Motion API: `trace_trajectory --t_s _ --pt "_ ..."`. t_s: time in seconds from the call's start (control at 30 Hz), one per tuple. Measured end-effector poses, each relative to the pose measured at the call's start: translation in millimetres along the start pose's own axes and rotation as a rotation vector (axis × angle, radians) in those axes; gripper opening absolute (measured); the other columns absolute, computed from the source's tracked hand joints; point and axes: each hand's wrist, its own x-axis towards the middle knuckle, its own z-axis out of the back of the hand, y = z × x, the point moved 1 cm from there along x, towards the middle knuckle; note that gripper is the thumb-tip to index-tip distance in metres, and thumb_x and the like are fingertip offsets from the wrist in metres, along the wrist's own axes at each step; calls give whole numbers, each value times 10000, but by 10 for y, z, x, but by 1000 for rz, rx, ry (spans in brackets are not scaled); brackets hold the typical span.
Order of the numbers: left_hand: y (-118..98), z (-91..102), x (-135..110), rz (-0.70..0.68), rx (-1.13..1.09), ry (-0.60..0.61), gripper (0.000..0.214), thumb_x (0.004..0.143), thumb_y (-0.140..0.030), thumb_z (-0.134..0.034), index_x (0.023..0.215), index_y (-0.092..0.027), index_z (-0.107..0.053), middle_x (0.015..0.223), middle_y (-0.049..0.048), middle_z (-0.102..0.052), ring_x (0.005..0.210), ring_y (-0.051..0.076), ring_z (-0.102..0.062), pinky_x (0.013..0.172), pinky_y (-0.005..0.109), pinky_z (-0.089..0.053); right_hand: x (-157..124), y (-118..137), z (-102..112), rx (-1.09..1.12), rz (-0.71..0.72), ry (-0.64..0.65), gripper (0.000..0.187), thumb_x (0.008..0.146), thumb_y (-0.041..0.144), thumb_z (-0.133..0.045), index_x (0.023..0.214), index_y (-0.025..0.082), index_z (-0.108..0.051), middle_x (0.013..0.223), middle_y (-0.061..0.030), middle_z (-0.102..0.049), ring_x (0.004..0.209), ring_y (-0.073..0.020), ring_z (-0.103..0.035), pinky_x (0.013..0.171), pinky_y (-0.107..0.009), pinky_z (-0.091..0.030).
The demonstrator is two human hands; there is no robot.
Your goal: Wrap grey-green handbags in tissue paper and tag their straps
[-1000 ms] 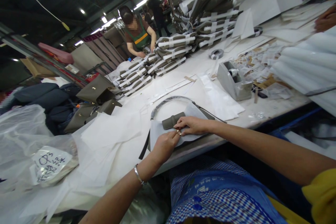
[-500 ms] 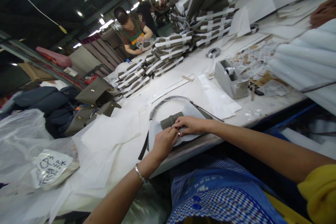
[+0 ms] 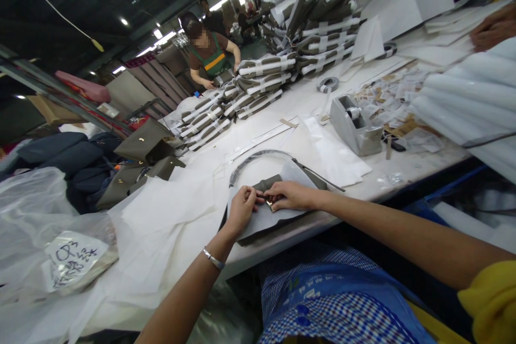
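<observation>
My left hand [image 3: 243,205] pinches the end of a short dark strap [image 3: 260,197]. At the strap's other side, the closed fingers of my right hand [image 3: 291,195] hold a small gold-coloured metal fitting [image 3: 271,206]; its exact kind is too small to tell. Under both hands lies an olive-grey bag [image 3: 318,179], partly covered by a white paper sheet [image 3: 296,173]. A rolled olive-grey piece [image 3: 269,181] rests on that paper, just beyond my fingers. The bag's wrapped handle [image 3: 258,155] arches over the table behind it.
A grey tape dispenser [image 3: 355,126] and a tape roll [image 3: 327,84] stand on the white table [image 3: 258,140]. Wrapped bundles [image 3: 266,72] are piled beyond. Paper sheets [image 3: 161,215] and a plastic bag [image 3: 76,258] lie left. A co-worker [image 3: 209,54] stands across the table.
My left hand has shifted left and slightly up, away from my right fingers. The strap and gold-coloured fitting now show between the hands. The co-worker's arms have moved.
</observation>
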Motion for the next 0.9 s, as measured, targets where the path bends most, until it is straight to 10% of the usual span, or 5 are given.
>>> trace_trajectory --t_s 0.17,0.33,0.63,0.77,0.9 --pt "-139 257 -21 57 -162 -91 319 906 -488 -505 897 -170 -531 900 104 -712 787 169 -714 609 238 -529 7 -82 -44 81 -15 -42 561 777 270 -775 1301 167 -604 1025 -88 -672 901 -196 -660 872 -337 -523" --pt "-339 524 -691 57 -207 -103 274 815 -422 -693 917 -168 -678 801 55 -724 760 181 -697 655 274 -563 8 -77 -35 108 -36 -27 469 790 338 -756 1216 168 -659 1018 -88 -682 902 -204 -661 868 -351 -531" --pt "732 9 -2234 118 481 -26 412 777 -9 -508 986 -266 -751 1123 71 -732 1090 230 -676 979 418 -523 29 -37 19 66 -61 42 432 835 399 -678 1205 178 -667 1073 -101 -686 926 -220 -667 907 -387 -523" --pt "980 -75 -2459 208 561 -101 235 906 -203 -540 767 -232 -727 556 -12 -677 558 189 -697 585 270 -564 60 43 84 0 -92 100 442 854 414 -648 1227 178 -663 1061 -100 -708 955 -239 -669 920 -399 -513" --pt "778 -24 -2328 103 576 -261 271 976 -242 -450 1095 -245 -693 1076 63 -748 987 225 -714 866 350 -561 76 69 105 -36 -103 142 450 851 432 -649 1237 201 -662 1077 -84 -722 978 -244 -667 926 -399 -508"
